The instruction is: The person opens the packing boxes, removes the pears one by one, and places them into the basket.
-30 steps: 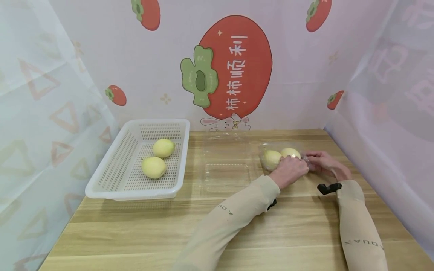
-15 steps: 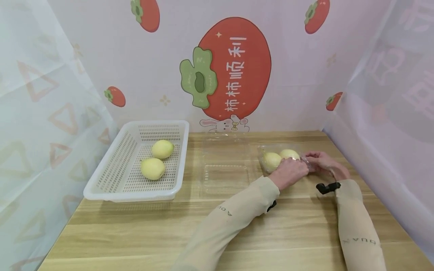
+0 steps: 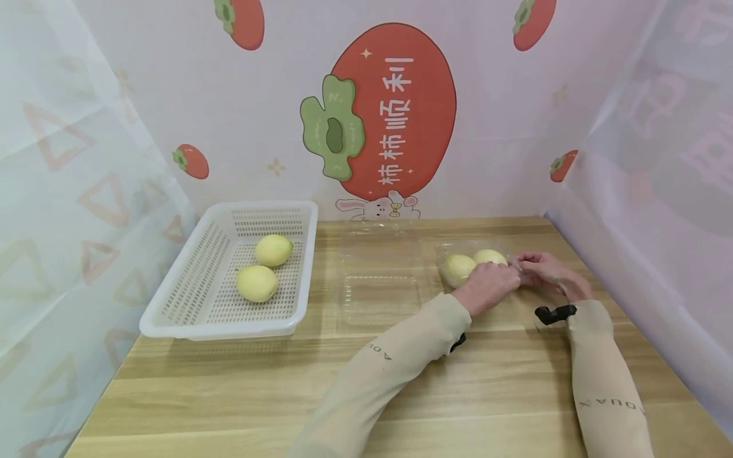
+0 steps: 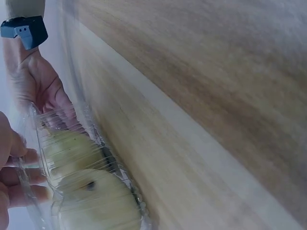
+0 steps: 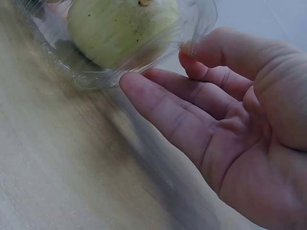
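Hands meet at a clear clamshell box (image 3: 471,267) with two pale fruits inside, on the table's (image 3: 401,381) right side. Left hand (image 3: 487,286) pinches its rim; right hand (image 3: 544,272) pinches the thin edge. Risk, I judge: slick plastic slips, box tips, fruit rolls.

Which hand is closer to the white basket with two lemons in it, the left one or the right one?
The left hand. It holds the clear box of fruit, on the side facing the white basket. The right hand holds the box's far side, farther from the basket.
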### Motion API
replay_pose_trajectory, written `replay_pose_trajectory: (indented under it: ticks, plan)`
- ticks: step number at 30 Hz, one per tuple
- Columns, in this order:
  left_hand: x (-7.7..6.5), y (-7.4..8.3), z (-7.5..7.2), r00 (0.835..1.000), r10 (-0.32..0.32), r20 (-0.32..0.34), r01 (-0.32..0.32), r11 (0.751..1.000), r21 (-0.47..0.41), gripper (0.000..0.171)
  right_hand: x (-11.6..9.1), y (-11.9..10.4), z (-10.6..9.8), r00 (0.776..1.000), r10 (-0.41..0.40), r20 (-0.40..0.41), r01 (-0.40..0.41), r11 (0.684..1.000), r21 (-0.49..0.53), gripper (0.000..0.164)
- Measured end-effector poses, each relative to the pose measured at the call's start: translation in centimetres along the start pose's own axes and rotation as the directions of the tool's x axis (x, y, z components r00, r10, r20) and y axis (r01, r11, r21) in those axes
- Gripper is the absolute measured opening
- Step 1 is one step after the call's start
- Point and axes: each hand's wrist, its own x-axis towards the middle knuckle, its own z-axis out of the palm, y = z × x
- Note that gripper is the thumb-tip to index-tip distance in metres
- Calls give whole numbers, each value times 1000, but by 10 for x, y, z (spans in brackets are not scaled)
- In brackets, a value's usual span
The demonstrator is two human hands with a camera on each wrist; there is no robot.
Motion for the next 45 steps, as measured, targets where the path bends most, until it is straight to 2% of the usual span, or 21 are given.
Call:
replay_pose_trajectory:
  ticks: [6,15,21,27,33,36,40,45]
  plan:
    - [4,2,0,998,-28,57,31,998,-57,24,-1,1,-1,1000,-28,14,28,1000,-2,14]
    - [8,8,3,996,-85,-1,85,996,-2,23,-3,3,-1,998,-53,42,53,999,12,15]
    - [9,9,3,994,-107,-2,107,994,-7,24,-4,2,0,995,-79,61,77,996,40,16]
    - [8,10,2,996,-90,-15,90,995,45,28,-5,5,-2,988,-125,91,122,992,42,16]
    - [5,10,-2,999,-30,25,30,999,19,27,-6,9,-5,988,-125,93,120,991,54,14]
    - [3,12,-2,999,-30,-16,30,998,55,25,-6,10,-5,989,-117,93,112,992,58,14]
    - [2,14,0,992,-52,-115,65,991,115,28,-5,9,-4,990,-119,80,114,991,66,17]
    - [2,16,4,988,-42,-146,62,989,134,28,-5,11,-4,996,-87,36,86,996,39,17]
